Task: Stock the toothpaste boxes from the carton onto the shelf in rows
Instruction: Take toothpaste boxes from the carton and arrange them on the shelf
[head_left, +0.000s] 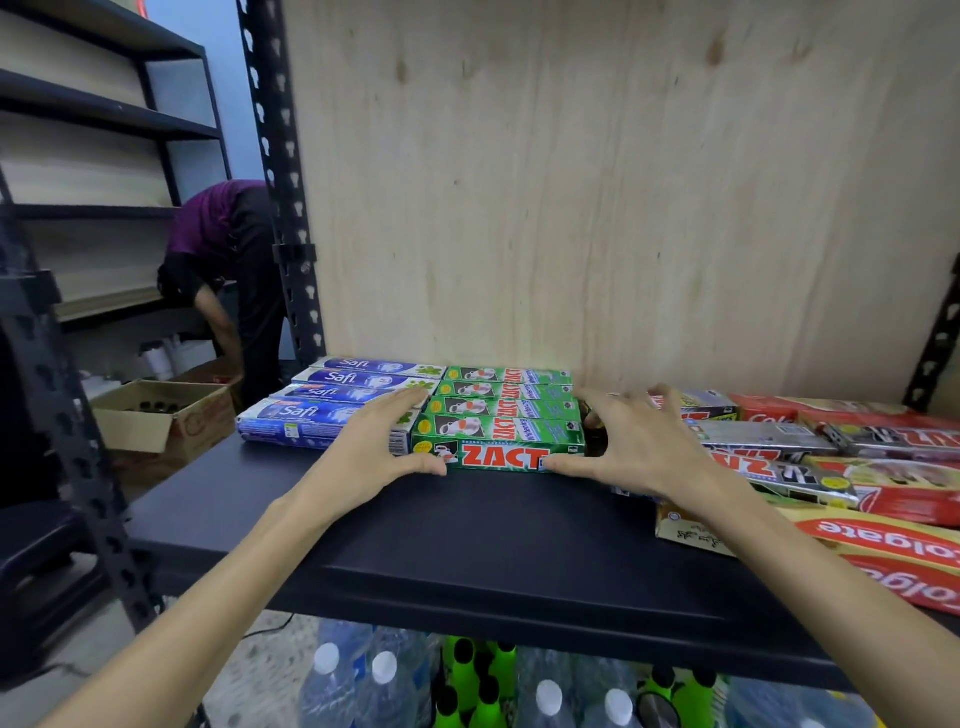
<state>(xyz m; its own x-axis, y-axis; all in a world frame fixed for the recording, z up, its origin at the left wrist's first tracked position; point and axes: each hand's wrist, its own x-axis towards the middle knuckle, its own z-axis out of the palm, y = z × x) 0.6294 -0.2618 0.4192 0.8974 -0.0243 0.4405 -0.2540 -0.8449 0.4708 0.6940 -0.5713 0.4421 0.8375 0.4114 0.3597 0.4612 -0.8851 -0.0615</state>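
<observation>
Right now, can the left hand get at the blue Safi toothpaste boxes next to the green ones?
Probably yes. The left hand rests at the left end of the green ZACT toothpaste boxes, its fingers already lying over the nearest blue Safi toothpaste box. Nothing stands between them on the dark shelf.

Four green ZACT boxes lying flat, rowed on dark shelf

A person in a purple top bends over an open brown cardboard box on the floor; clear white-capped water bottles and bright green bottles stand below.
</observation>
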